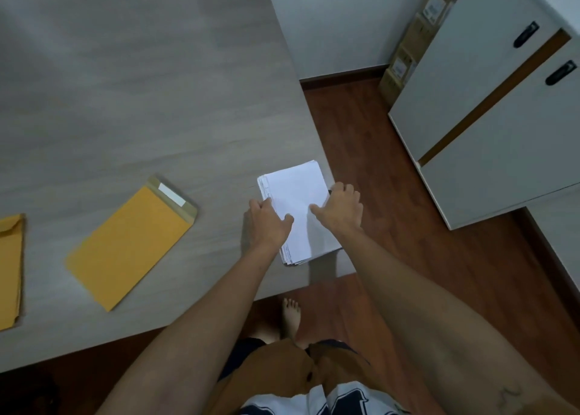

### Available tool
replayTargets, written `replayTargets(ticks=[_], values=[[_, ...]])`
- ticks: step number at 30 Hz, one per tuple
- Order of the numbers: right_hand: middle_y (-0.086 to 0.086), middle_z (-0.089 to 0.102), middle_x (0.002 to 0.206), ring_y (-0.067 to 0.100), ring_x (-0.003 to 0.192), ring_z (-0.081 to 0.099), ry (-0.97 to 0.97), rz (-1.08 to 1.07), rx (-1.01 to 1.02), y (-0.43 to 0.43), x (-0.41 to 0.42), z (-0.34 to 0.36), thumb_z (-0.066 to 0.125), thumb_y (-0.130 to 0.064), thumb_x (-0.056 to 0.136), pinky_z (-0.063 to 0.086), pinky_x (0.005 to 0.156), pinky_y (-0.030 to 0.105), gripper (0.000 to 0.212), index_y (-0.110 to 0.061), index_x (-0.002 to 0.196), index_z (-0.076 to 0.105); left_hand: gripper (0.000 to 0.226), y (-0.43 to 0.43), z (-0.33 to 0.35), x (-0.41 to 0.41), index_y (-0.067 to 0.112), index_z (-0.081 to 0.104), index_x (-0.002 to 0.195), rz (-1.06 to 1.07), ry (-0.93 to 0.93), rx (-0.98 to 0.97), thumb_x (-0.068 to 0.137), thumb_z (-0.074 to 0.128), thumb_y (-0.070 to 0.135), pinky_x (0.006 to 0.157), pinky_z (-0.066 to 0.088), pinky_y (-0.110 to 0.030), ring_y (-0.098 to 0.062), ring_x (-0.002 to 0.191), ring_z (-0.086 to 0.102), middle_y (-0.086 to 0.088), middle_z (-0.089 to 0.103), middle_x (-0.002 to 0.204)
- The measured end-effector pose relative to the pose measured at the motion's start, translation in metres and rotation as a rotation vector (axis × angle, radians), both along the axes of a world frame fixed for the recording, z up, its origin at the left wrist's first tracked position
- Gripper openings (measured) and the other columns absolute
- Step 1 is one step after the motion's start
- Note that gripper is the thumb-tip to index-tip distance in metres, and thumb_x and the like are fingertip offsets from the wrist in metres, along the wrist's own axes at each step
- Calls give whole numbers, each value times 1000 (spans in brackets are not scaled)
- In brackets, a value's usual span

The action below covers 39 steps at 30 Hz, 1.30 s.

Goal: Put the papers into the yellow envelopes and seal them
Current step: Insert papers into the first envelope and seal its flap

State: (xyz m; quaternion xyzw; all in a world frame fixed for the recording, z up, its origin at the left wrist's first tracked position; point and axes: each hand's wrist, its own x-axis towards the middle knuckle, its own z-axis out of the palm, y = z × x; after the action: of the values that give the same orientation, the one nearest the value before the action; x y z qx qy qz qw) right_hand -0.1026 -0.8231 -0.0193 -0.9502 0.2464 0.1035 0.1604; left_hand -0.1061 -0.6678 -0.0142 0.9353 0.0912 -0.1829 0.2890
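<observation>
Closest to us, two bare forearms point(201, 326) reach from the bottom of the view toward the near right corner of the table point(125, 85). At that corner we find the papers point(296, 191), a white stack with slightly uneven edges, lying flat with its right side close to the table's right edge.

The left hand point(266, 223) is at the stack's left side. Its fingers point(262, 204) curl down over the left edge and its thumb lies across the top sheet, so it grips the stack. The right hand point(340, 209) holds the opposite side, with fingers curled over the right edge and the thumb pressed on the top sheet. The two thumbs point toward each other and are apart, with bare white paper between them. The far half of the stack shows beyond both hands.

Well to the left of the stack we see a yellow envelope point(125, 248) lying flat and slanted, its flap open at the far end with a white strip point(171, 194) across it. Farther left, a second yellow envelope point(11, 267) is cut off by the view's edge, and we cannot tell whether more lie under it.

Right of the table we see a brown wooden floor point(392, 195), a white cabinet point(486, 116) with two black handles point(525, 35), and cardboard boxes point(417, 38) stacked against the far wall. A bare foot point(291, 315) stands on the floor by the table's near edge.
</observation>
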Motion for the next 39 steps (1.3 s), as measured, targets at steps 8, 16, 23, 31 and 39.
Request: replayTargets(ticks=[8, 16, 23, 31, 39], values=[[11, 48, 133, 28, 122, 48, 3, 2, 93, -2, -1, 0, 70, -48, 83, 47, 97, 40, 68, -8, 132, 46, 55, -6, -7, 12, 19, 58, 129, 232, 52, -94, 78, 65, 39, 97, 50, -42, -25, 114, 58, -1, 51, 131], [11, 47, 130, 29, 118, 49, -33, -18, 158, -3, -5, 0, 72, -42, 83, 47, 97, 40, 61, -7, 126, 46, 42, -11, -10, 31, 15, 58, 93, 376, 153, -256, 58, 69, 36, 66, 56, -34, -23, 82, 69, -1, 68, 89], [13, 47, 130, 31, 118, 49, -40, -23, 175, -4, -5, -3, 72, -42, 83, 46, 99, 41, 62, -6, 127, 46, 38, -12, -13, 25, 22, 49, 104, 314, 89, -240, 76, 74, 24, 71, 48, -29, -17, 80, 60, 8, 61, 96], [10, 48, 128, 28, 116, 48, -58, -28, 151, -2, -6, -9, 71, -44, 82, 46, 94, 38, 61, -9, 126, 48, 24, -14, -18, 21, 23, 70, 103, 157, 129, -290, 80, 74, 31, 74, 51, -29, -20, 87, 66, 3, 72, 102], [2, 53, 126, 21, 114, 47, -163, -51, 147, 4, -4, -7, 64, -54, 75, 43, 95, 39, 64, -19, 125, 47, 32, -13, -13, 30, 10, 63, 122, 210, 115, -456, 90, 59, 11, 87, 51, -31, -26, 106, 65, -7, 67, 119]])
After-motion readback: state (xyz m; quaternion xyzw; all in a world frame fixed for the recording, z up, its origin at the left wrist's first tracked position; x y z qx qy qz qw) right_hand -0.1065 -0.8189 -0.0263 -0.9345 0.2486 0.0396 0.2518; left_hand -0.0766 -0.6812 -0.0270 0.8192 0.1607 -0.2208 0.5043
